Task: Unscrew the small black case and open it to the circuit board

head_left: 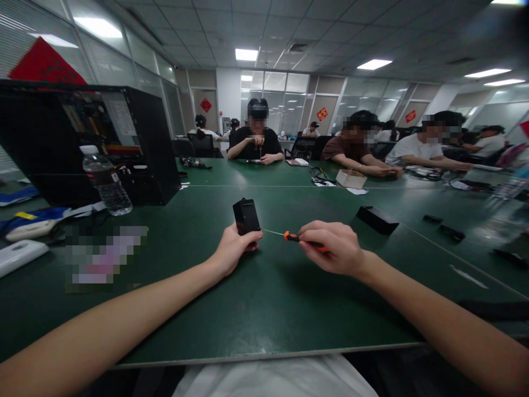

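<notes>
My left hand (pixel 233 249) grips a small black box (pixel 246 215) and holds it upright on the green table (pixel 256 309). My right hand (pixel 333 247) is closed round the orange and black handle of a small screwdriver (pixel 294 237). Its thin metal shaft points left and its tip reaches the box's right side near the bottom. Both forearms stretch in from the near edge of the table.
A water bottle (pixel 106 182) and an open black computer case (pixel 82 138) stand at the left. A flat black part (pixel 377 219) lies to the right, with smaller black parts (pixel 451 232) beyond. Several people sit at the far side with a small white box (pixel 350 178).
</notes>
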`<state>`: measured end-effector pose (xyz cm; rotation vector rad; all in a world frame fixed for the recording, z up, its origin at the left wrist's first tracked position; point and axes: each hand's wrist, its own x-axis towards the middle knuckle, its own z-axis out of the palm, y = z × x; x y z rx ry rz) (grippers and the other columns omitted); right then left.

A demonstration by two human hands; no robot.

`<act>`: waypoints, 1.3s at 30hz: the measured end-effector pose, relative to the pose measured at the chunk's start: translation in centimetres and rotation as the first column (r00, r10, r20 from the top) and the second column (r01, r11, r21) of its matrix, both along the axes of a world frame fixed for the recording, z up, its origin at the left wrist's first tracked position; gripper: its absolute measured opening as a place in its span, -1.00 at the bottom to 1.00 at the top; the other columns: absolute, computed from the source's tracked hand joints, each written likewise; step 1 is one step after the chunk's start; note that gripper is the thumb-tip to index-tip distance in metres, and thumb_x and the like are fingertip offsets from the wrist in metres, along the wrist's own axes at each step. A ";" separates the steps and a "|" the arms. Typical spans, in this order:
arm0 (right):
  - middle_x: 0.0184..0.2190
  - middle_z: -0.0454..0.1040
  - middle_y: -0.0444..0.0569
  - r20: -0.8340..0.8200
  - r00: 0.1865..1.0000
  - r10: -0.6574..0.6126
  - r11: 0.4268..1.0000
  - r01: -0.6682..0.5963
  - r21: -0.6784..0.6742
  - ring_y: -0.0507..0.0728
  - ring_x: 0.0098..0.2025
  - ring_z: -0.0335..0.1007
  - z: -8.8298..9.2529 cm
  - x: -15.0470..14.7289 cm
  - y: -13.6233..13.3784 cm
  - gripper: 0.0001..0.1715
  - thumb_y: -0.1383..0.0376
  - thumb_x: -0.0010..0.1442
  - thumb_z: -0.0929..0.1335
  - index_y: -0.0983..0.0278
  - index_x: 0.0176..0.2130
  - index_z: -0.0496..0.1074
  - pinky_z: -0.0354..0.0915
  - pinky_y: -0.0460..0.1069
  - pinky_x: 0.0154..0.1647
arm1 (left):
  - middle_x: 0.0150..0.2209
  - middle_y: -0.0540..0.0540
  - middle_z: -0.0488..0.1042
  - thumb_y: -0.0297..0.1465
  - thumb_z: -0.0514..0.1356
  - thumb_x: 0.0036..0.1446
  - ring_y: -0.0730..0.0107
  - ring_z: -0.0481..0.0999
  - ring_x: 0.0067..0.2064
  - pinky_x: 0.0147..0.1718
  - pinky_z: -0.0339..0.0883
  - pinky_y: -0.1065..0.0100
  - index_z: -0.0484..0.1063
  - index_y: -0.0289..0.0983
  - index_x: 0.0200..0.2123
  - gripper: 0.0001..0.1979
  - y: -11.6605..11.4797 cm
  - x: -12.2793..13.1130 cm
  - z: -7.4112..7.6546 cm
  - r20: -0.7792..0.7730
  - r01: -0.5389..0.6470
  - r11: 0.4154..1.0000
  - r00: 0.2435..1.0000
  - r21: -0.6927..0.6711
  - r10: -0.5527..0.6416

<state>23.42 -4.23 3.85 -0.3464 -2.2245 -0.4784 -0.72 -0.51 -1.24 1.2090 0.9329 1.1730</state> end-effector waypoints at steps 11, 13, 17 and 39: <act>-0.33 0.56 -0.06 -0.111 0.956 -0.272 0.941 0.240 -0.238 0.05 -0.44 0.51 -0.8 0.3 0.9 -0.83 0.29 0.38 0.30 0.24 -0.02 0.35 0.39 -0.09 -0.41 | -0.31 -0.09 0.52 -0.40 0.42 -0.05 0.51 0.47 -0.45 -0.50 0.35 0.48 0.43 -0.38 -0.22 -0.66 0.8 -0.6 0.1 -0.090 -0.096 0.994 0.991 0.055 0.101; -0.22 0.55 -0.01 -0.126 0.971 -0.204 0.946 0.162 -0.279 0.12 -0.25 0.56 -0.8 0.1 1.1 -0.72 0.33 0.32 0.33 0.21 0.04 0.33 0.47 -0.03 -0.23 | -0.33 -0.08 0.51 -0.40 0.42 -0.05 0.51 0.47 -0.46 -0.50 0.35 0.48 0.43 -0.37 -0.22 -0.66 0.9 -0.7 0.1 -0.076 -0.098 0.994 0.992 0.043 0.101; 0.00 0.48 0.12 -0.127 0.983 -0.135 0.949 0.092 -0.302 0.22 0.01 0.51 -0.9 -0.1 1.1 -0.55 0.33 0.27 0.38 0.19 0.13 0.29 0.50 0.09 -0.03 | -0.32 -0.09 0.51 -0.40 0.42 -0.05 0.51 0.48 -0.46 -0.49 0.35 0.48 0.44 -0.37 -0.22 -0.67 0.9 -0.7 0.1 -0.064 -0.102 0.994 0.992 0.031 0.104; -0.26 0.58 -0.01 -0.278 0.959 -0.056 0.993 0.025 -0.112 0.13 -0.23 0.57 0.5 -1.0 -0.8 -0.77 0.45 0.27 0.39 0.21 -0.09 0.43 0.53 0.00 -0.20 | -0.47 -0.03 0.51 -0.34 0.37 0.09 0.42 0.51 -0.53 -0.54 0.36 0.43 0.39 -0.33 -0.27 -0.74 -0.7 -0.5 1.2 -0.413 0.086 0.980 0.911 0.180 -0.004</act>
